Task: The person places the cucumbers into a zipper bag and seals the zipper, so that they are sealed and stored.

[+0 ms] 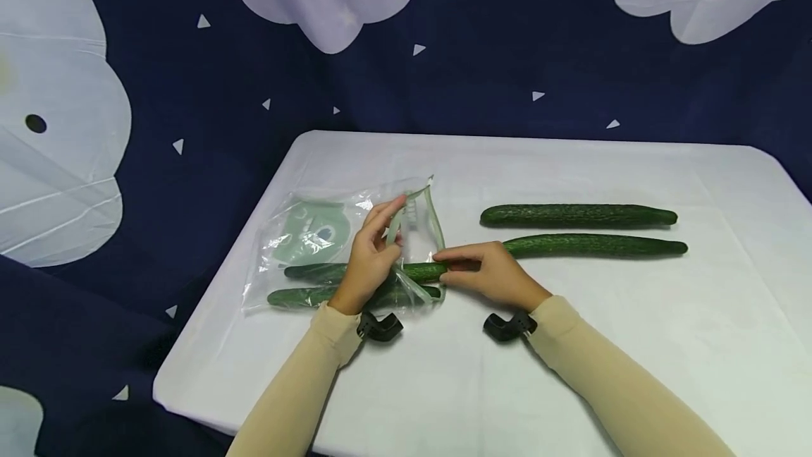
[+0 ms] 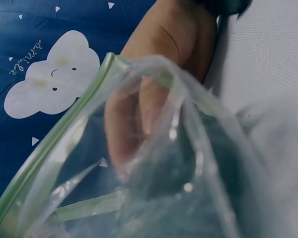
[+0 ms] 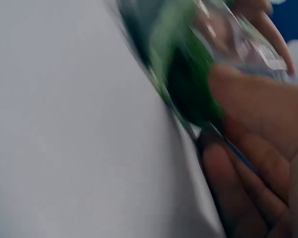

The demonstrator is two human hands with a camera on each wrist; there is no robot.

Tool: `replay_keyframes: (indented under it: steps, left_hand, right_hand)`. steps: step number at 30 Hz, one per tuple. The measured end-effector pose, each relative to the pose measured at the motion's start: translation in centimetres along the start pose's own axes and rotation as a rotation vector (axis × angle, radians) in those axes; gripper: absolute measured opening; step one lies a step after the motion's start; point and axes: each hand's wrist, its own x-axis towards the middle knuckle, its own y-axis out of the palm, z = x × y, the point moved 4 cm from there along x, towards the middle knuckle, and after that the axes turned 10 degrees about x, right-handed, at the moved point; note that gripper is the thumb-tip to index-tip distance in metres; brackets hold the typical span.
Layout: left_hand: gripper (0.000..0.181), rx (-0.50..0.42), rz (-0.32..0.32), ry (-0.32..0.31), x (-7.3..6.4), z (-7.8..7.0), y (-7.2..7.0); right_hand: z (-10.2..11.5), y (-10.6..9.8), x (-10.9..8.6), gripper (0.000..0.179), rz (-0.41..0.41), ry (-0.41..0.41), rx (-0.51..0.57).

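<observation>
A clear zip bag (image 1: 311, 231) with a green print and green zip edges lies at the left of the table, its mouth facing right. My left hand (image 1: 370, 259) grips the bag's rim, holding the mouth apart; in the left wrist view, fingers show through the plastic beside the green zip strip (image 2: 54, 141). With thumb and fingers, my right hand (image 1: 491, 275) pinches the near end of a cucumber (image 1: 426, 272), most of which is inside the bag. Another cucumber (image 1: 298, 297) lies within the bag, closer to me. The right wrist view is blurred around the held cucumber (image 3: 188, 79).
Two more long cucumbers lie on the right half of the table: one farther back (image 1: 579, 215), the other (image 1: 603, 245) just behind my right hand. A white cloth covers the table (image 1: 571, 351). Behind it hangs a dark blue curtain (image 1: 476, 83) with clouds.
</observation>
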Motion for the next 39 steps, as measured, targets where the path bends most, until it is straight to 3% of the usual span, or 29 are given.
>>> replay_keyframes:
  steps: [7,12,16,25,29,33,39]
  left_hand:
    - [0.082,-0.022,0.003,-0.001,0.4,0.2,0.6]
    - [0.083,-0.023,0.027,0.008,0.8,0.0,1.0]
    - [0.083,-0.023,0.031,0.024,1.4,-0.4,0.7]
    - [0.082,-0.02,0.041,0.034,1.5,-0.8,-0.2]
    - [0.083,-0.019,0.026,0.046,1.4,-0.7,-0.7]
    - [0.082,-0.031,0.006,0.039,1.0,-0.3,-0.7]
    - [0.083,-0.036,0.016,-0.005,0.2,0.4,0.1]
  right_hand:
    - [-0.2,-2.1,-1.7,0.026,-0.064,0.023,-0.061]
    - [0.3,-2.2,-3.0,0.025,-0.071,0.041,-0.089]
    - [1.0,-1.9,-2.7,0.024,-0.074,0.026,-0.09]
    - [2.1,1.2,-1.6,0.031,-0.004,0.023,0.031]
    - [2.5,2.3,-0.9,0.034,0.023,0.02,0.028]
    - [2.1,2.1,-1.1,0.034,0.025,0.026,0.018]
    - [0.7,0.1,-3.6,0.034,-0.026,0.048,0.094]
